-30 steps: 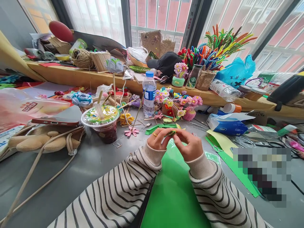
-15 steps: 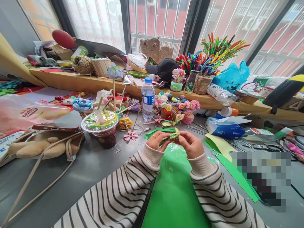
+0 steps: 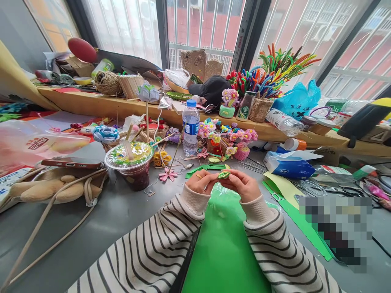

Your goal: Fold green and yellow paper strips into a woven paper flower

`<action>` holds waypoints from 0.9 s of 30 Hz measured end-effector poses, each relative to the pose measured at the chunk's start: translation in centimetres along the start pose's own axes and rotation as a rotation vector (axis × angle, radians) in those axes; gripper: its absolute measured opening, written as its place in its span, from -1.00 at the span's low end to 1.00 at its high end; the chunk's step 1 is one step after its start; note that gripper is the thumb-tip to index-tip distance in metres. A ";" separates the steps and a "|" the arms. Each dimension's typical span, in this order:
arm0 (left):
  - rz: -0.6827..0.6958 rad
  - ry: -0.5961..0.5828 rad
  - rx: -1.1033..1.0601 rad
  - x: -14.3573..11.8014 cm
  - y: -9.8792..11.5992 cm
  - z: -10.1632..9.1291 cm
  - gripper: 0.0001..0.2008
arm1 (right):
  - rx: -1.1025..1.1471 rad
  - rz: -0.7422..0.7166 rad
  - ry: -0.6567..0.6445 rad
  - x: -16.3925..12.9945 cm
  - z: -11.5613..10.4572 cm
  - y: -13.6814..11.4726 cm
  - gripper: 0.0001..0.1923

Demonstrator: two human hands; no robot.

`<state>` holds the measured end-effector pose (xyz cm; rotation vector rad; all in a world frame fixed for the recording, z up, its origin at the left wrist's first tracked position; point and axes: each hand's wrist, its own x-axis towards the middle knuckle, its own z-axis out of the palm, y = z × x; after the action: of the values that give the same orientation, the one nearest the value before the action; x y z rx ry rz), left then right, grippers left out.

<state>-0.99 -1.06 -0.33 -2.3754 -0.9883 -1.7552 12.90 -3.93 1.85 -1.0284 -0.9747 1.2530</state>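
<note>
A small folded green and yellow paper piece (image 3: 223, 175) is pinched between both my hands, just above a green sheet (image 3: 224, 248) on the grey table. My left hand (image 3: 200, 182), with a ring on one finger, grips its left end. My right hand (image 3: 242, 185) grips its right end. Both arms wear striped sleeves. The fingers hide most of the paper piece.
A sealed drink cup (image 3: 130, 159) stands to the left, a water bottle (image 3: 191, 126) and small craft flowers (image 3: 227, 136) stand beyond my hands. A tissue pack (image 3: 288, 165), scissors (image 3: 277, 196) and green paper strips (image 3: 301, 221) lie to the right. A phone (image 3: 71, 163) rests on a plush toy at left.
The folded paper piece was tilted and stretched out between my fingers half a second ago; now it is pressed shorter and held level between both hands.
</note>
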 end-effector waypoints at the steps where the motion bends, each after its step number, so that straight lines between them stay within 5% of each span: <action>1: -0.003 -0.016 0.002 0.0 0.0 0.1 -0.88 | -0.054 -0.041 -0.007 0.0 -0.1 0.1 -0.75; 12: 0.103 0.039 0.048 -0.1 0.3 0.3 -0.82 | -0.745 -0.494 0.150 -0.8 0.6 1.3 -0.74; 27: 0.103 0.011 0.009 -0.8 -0.1 1.1 -0.77 | -0.648 -0.418 0.179 -0.6 0.6 2.1 -0.70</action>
<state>-0.18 -0.92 -1.44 -2.3627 -0.8538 -1.7223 11.73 -4.38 0.01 -1.3115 -1.4078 0.4894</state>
